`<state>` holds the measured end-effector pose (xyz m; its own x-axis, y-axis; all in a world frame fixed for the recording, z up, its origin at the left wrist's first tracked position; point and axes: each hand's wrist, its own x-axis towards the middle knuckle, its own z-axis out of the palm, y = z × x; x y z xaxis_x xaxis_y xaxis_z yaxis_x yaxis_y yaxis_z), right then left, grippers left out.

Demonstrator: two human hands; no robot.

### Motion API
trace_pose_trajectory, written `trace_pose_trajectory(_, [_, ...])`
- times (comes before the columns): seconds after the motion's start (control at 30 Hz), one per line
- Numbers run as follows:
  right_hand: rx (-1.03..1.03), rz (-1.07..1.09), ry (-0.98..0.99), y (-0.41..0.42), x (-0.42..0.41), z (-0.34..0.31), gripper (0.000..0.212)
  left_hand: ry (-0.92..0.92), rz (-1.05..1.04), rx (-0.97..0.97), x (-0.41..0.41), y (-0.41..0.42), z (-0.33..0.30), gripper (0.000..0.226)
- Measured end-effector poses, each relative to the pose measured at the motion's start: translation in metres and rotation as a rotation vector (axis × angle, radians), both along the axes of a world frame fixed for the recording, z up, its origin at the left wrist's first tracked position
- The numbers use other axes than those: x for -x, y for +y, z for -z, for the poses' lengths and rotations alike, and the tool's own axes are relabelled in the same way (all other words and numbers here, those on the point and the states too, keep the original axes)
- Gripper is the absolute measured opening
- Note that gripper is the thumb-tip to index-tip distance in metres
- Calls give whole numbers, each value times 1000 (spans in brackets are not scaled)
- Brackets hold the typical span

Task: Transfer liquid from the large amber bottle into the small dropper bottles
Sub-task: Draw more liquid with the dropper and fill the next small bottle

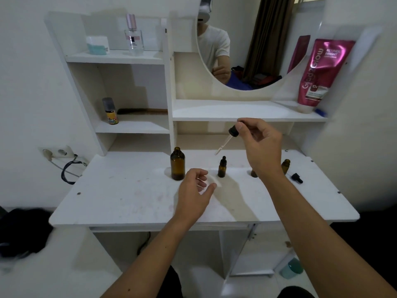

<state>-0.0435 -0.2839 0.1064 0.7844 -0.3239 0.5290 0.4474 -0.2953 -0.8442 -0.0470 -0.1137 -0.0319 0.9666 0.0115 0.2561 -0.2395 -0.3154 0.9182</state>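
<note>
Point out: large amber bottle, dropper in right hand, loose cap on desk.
large amber bottle (177,167): head view, mid body.
dropper (233,131): head view, black collar.
loose cap (297,177): head view, black top.

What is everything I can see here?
Large bottle: one, amber, open, desk left.
Small bottles: three, amber; capped one centre, one behind the right wrist, open one right.
Dropper: one, black top, held in air.
Dropper cap: one, black, lying desk right.
Pink tube: one, right shelf.
Perfume: one, clear, top shelf.
Spray can: one, yellow, middle shelf.
Mirror: one, round.
Desk: one, white.
Hands: left empty; right holding dropper.
</note>
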Motion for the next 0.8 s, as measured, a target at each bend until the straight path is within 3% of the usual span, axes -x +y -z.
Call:
trace_pose_trajectory(0.37, [17, 203, 78, -92, 21, 16, 17, 8, 185, -6, -14, -89, -2, 42])
trace_pose_trajectory(0.8, [-5, 199, 98, -121, 7, 39, 12, 32, 191, -19, -55, -144, -1, 46])
